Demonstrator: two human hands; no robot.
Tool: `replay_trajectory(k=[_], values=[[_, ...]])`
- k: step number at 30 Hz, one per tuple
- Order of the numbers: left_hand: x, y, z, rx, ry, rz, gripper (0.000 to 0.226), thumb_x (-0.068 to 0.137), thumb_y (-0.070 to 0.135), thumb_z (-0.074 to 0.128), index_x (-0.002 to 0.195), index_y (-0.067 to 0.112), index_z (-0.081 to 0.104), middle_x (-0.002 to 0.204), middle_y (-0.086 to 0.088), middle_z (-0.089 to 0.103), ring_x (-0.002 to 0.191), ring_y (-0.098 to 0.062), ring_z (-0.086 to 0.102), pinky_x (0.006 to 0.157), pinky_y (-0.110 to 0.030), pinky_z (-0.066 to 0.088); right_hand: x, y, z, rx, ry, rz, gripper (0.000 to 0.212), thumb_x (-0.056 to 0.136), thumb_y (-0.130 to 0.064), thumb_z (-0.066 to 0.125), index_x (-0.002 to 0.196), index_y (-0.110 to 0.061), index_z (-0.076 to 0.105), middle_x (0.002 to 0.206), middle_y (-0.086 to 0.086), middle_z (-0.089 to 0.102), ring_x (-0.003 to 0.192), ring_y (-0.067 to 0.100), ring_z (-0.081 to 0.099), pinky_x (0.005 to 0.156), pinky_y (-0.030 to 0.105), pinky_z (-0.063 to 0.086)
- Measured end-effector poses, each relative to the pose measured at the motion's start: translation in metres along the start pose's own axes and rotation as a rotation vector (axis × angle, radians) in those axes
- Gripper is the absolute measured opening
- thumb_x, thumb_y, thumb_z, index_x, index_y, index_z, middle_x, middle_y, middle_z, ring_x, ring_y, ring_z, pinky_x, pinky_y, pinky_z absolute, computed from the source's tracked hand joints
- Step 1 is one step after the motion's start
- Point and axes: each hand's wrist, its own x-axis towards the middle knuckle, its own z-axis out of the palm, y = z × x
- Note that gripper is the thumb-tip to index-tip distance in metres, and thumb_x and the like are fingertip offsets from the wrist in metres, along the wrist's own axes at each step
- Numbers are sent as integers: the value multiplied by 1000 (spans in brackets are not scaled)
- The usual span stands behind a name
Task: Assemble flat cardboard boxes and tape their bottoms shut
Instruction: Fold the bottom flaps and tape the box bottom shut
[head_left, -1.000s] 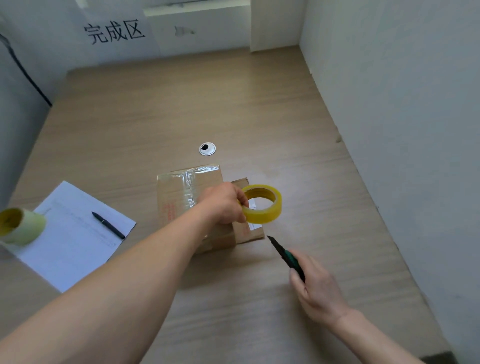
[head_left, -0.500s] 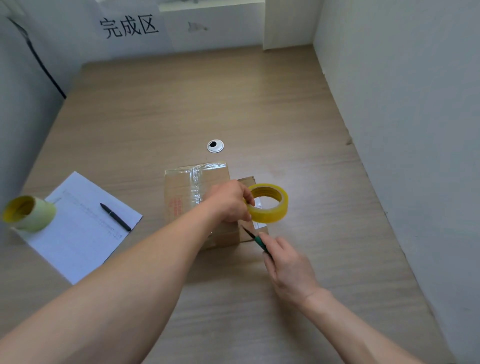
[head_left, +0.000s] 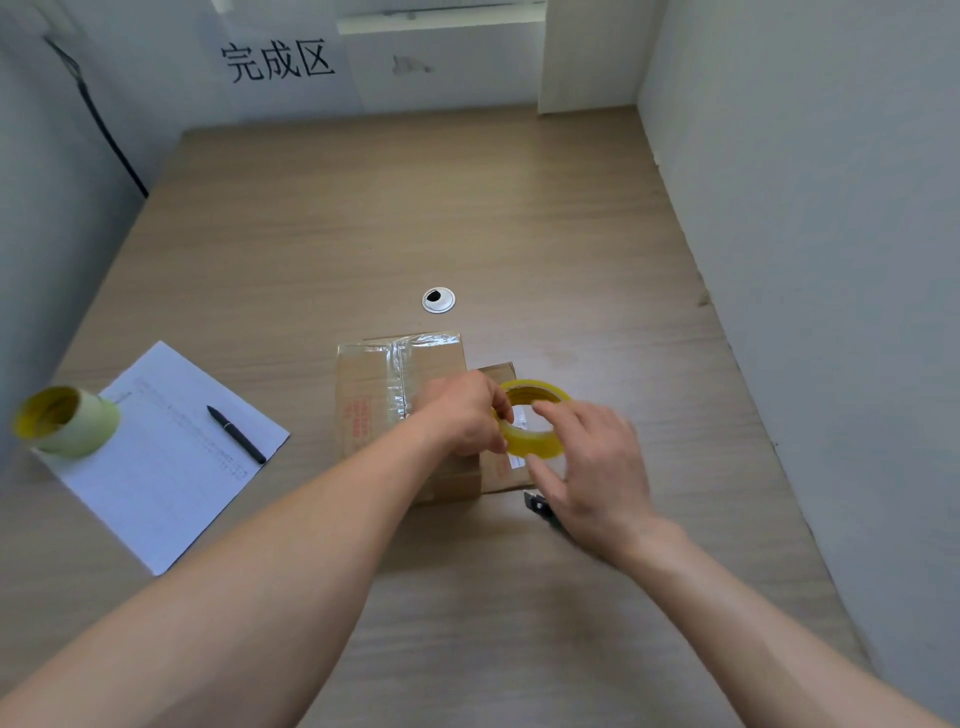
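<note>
Yellow tape roll (head_left: 532, 418), pinched by the left hand (head_left: 464, 413) over the cardboard box (head_left: 410, 410) mid-surface, now meets the right hand (head_left: 589, 475), which has moved up, cutter (head_left: 540, 506) underneath, its grip unclear, probably to cut.

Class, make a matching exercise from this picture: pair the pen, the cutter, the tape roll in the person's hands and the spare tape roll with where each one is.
Things:
1. pen
2. cutter
3. tape roll
4. spare tape roll

Places:
A. on the sheet's far-left corner
B. gripped by the left hand, above the cardboard box
C. lying on the paper sheet
D. under the right hand

Pairs: 1-C, 2-D, 3-B, 4-A
</note>
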Motion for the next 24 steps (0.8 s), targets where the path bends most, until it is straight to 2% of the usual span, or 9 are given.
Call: replay_trajectory(k=[2,4,6,10,13,15,18,21,24], values=[[-2,-1,0,9,-5,14,26,69,38,83,90,39,68,92,10,66,97,-17,62,89,-31,51,24,-6,5,-53,-263,8,54,82,-36,62,132,-24,48,105,-3,66,97,24,61,86,39,42],[-4,-3,0,13,0,38,26,69,38,82,90,38,67,91,10,67,96,-18,63,88,-31,51,36,-7,13,18,-435,51,53,86,-33,60,134,-31,39,105,-6,68,94,26,63,82,38,44],[-5,-6,2,1,16,70,28,69,39,81,94,37,69,89,11,69,95,-18,64,87,-31,51,42,-7,18,168,-523,151,53,88,-30,61,134,-38,38,112,-7,67,96,26,63,79,37,49],[-10,-18,8,-16,70,193,32,71,37,76,97,48,61,72,20,63,84,-13,63,73,-28,47,47,-9,24,341,-627,275,48,88,-29,66,130,-42,46,118,-9,66,104,18,61,90,39,53],[-20,-31,18,-25,192,308,35,66,44,68,99,41,55,69,24,47,84,-15,61,71,-28,37,55,-9,28,396,-647,326,29,90,-18,59,112,-37,59,110,-9,67,102,18,61,89,39,53],[-24,-38,23,-29,256,364,42,62,50,64,100,35,54,80,22,43,87,-17,58,73,-30,35,65,-8,28,417,-650,378,23,89,-14,56,98,-34,64,103,-7,68,99,19,61,89,43,53],[-24,-44,30,40,304,375,49,68,46,71,107,26,50,100,8,50,93,-20,54,77,-34,37,77,-6,28,338,-681,375,24,85,-15,55,79,-36,63,90,-11,68,89,16,61,82,41,54],[-25,-39,41,128,394,305,38,74,36,65,105,21,50,103,2,53,91,-25,56,76,-37,36,82,-2,30,105,-649,339,17,84,-22,55,82,-37,64,89,-10,69,86,17,62,68,32,47],[-26,-30,51,190,514,247,27,69,24,56,95,18,52,94,-1,54,79,-28,57,69,-36,36,80,6,28,-60,-448,275,14,84,-24,55,89,-31,67,93,-10,68,86,20,60,64,28,33]])
